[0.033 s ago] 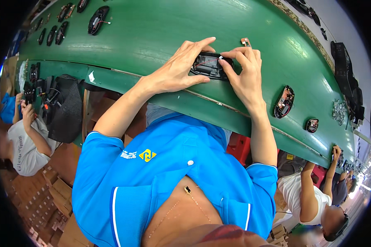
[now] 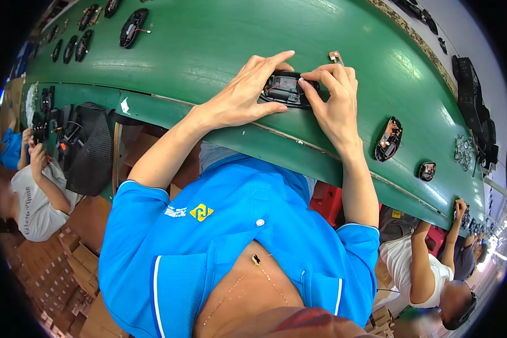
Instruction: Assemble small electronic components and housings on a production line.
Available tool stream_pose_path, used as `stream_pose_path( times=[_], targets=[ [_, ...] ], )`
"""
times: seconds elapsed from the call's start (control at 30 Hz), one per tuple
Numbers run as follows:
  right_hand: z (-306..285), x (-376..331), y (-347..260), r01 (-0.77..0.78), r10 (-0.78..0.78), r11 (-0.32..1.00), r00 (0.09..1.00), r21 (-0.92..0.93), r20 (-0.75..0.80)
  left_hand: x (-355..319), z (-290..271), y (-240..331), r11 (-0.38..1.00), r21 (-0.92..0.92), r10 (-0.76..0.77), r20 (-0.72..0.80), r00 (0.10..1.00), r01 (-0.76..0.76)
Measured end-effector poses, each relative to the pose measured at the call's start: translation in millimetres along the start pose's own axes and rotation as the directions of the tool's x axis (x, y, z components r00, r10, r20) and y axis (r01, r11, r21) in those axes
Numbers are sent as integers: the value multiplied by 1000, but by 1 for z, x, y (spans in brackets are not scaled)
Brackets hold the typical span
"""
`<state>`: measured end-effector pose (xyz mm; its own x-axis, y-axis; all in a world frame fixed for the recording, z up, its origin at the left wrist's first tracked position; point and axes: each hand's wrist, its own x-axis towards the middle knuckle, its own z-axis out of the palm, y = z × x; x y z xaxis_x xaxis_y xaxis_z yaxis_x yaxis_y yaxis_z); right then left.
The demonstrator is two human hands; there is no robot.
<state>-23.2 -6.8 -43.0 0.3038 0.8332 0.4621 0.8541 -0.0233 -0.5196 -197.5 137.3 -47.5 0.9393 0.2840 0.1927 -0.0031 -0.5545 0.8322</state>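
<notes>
On the green bench, a black oval plastic housing point(image 2: 290, 102) lies open side up in front of me, with a dark inner compartment and thin red wires showing. My left hand point(image 2: 236, 94) steadies its left end, thumb along the near edge and fingers at the far edge. Over the right end, my right hand point(image 2: 339, 101) pinches a small white wire connector point(image 2: 301, 79) between thumb and index finger. The right fingers hide part of that end. Just beyond them lies a small copper-coloured circuit board point(image 2: 336, 57).
Right of me on the green bench point(image 2: 219, 39) lie an opened housing with a board point(image 2: 388, 139), a smaller oval piece point(image 2: 426, 171) and a pile of small clear parts point(image 2: 463, 152). Several black housings point(image 2: 134, 28) are at the far left. Other people point(image 2: 42, 194) work on both sides.
</notes>
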Motion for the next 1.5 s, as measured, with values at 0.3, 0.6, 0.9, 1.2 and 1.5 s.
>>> stream_pose_path(
  times=[0.3, 0.6, 0.9, 1.2, 1.5],
  targets=[
    [-19, -24, -42, 208, -209, 978, 973, 22, 93, -1, 2, -3, 1000, -2, 1, -3, 1000, -1],
    [-29, -33, -21, 150, -164, 980, 981, 131, 106, -2, -29, -9, 995, 5, 97, 88, 991, -98],
    [-25, -17, 15, -412, 402, 876, 911, -252, -94, 34, -36, -5, 997, 51, -61, 118, 991, 56],
    [-39, -24, 31, -464, 471, 879, 881, -110, 45, 53, -14, -15, 1000, 20, -10, 35, 999, 10],
    [-49, -17, -1, -444, 404, 849, 895, 287, 189, 47, -11, -19, 988, -135, -78, -1, 997, 77]
  ],
)
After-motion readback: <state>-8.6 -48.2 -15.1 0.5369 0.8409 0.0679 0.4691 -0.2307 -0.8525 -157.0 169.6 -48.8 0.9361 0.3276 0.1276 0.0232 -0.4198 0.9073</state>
